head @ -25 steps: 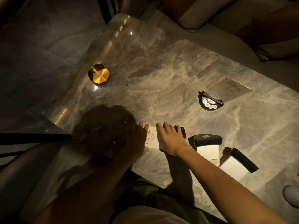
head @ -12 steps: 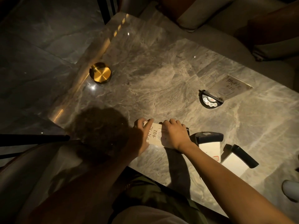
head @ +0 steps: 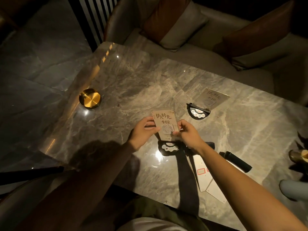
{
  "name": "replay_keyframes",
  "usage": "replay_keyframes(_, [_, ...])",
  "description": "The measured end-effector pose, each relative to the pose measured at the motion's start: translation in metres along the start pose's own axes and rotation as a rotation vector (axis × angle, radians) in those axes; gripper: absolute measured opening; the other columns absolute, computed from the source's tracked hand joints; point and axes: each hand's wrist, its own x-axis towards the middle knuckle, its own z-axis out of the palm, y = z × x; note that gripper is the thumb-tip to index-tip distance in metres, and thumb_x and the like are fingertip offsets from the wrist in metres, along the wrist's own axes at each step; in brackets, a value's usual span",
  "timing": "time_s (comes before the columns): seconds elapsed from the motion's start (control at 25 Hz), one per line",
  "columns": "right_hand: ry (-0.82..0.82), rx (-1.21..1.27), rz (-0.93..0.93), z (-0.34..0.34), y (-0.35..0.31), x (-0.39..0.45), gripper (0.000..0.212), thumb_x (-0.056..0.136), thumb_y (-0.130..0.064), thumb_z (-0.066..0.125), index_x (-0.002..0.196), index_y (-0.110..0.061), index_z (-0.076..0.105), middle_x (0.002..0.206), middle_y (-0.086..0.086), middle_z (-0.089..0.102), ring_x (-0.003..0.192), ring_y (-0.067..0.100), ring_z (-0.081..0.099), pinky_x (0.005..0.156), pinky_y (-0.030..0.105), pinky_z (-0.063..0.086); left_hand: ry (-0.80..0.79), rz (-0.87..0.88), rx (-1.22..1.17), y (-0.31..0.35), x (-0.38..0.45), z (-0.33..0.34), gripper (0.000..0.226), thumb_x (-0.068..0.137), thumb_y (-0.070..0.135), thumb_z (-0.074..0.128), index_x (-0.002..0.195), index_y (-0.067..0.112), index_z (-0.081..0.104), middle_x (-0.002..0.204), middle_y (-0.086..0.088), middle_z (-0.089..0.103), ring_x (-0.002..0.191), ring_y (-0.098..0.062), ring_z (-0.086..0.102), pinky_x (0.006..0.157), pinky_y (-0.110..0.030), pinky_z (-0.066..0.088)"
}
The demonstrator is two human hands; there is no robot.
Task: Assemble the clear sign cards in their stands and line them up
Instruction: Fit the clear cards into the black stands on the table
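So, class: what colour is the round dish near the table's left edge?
Shiny gold round dish, seen in the head view.

1. Both bare forearms reach forward from the bottom of the view, converging toward the middle.
2. The left hand [head: 144,129] sits thumb-side up, fingers curled, thumb and fingertips pinching the left edge of the clear rectangular sign card printed with dark characters and "02" [head: 165,125].
3. The right hand [head: 187,133] mirrors it, thumb and forefinger closed on the card's lower right edge, remaining fingers folded under.
4. Both wrists are nearly straight; the left arm lies in shadow, the right catches the light.
5. Together the hands hold the card lifted, face toward the wearer.
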Motion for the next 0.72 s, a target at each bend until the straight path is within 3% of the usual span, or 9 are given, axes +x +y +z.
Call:
replay_keyframes(0.2, [0.192, 0.085, -0.043, -0.018, 0.01, 0.018, 0.006, 0.09, 0.006, 0.059, 0.094, 0.005, 0.057, 0.106, 0.019, 0.072, 0.099, 0.032, 0.07, 0.085, 0.051, 0.059, 0.052, 0.056, 0.021, 0.031, 0.03, 0.03, 0.018, 0.088, 0.018, 0.074, 0.093, 0.03, 0.062, 0.096, 0.002, 0.074, 0.091, -0.023, 0.073, 0.065, -0.025, 0.054])
replay_keyframes(0.28, [0.257, 0.075, -0.048, -0.025, 0.01, 0.025, 0.006, 0.091, 0.006, 0.059, 0.094, 0.001, 0.062, 0.104, 0.02, 0.072, 0.095, 0.027, 0.068, 0.085, 0.036, 0.059, 0.054, 0.081, 0.044, 0.038, 0.04, 0.039, 0.018, 0.087, 0.019, 0.074, 0.084, 0.033, 0.063, 0.09, 0.005, 0.072, 0.086, -0.024, 0.072, 0.063, -0.027, 0.053])
replay_keyframes(0.36, [0.314, 0.049, -0.039, -0.031, 0.006, 0.029, 0.01, 0.091, 0.005, 0.06, 0.099, 0.003, 0.066, 0.097, 0.016, 0.072, 0.085, 0.02, 0.065, 0.072, 0.016, 0.054, 0.045, 0.114, 0.071, 0.04, 0.049, 0.044, 0.017, 0.083, 0.021, 0.075, 0.083, 0.034, 0.064, 0.093, 0.005, 0.071, 0.084, -0.029, 0.07, 0.063, -0.035, 0.052])
replay_keyframes(0.44, [0.343, -0.017, -0.038, -0.038, 0.005, 0.034, 0.012, 0.091, 0.0, 0.062, 0.1, 0.0, 0.07, 0.091, 0.009, 0.072, 0.079, 0.015, 0.063, 0.065, 0.012, 0.047, 0.03, 0.162, 0.088, 0.042, 0.056, 0.048, 0.016, 0.076, 0.026, 0.076, 0.083, 0.034, 0.064, 0.095, 0.007, 0.07, 0.083, -0.029, 0.07, 0.068, -0.043, 0.054])
replay_keyframes(0.6, [0.346, -0.026, -0.018, -0.045, 0.007, 0.038, 0.011, 0.092, -0.001, 0.062, 0.096, -0.005, 0.071, 0.088, 0.006, 0.071, 0.076, 0.015, 0.063, 0.068, 0.02, 0.047, 0.035, 0.199, 0.131, 0.044, 0.06, 0.055, 0.018, 0.067, 0.041, 0.076, 0.081, 0.038, 0.066, 0.092, 0.012, 0.071, 0.092, -0.026, 0.073, 0.084, -0.052, 0.059])
replay_keyframes(0.72, [0.339, 0.012, -0.025, -0.048, 0.008, 0.032, 0.016, 0.094, 0.001, 0.059, 0.103, -0.004, 0.07, 0.086, 0.005, 0.068, 0.068, 0.01, 0.061, 0.058, 0.009, 0.045, 0.044, 0.192, 0.133, 0.042, 0.059, 0.058, 0.015, 0.071, 0.038, 0.078, 0.081, 0.043, 0.068, 0.093, 0.01, 0.072, 0.096, -0.024, 0.072, 0.089, -0.049, 0.058])
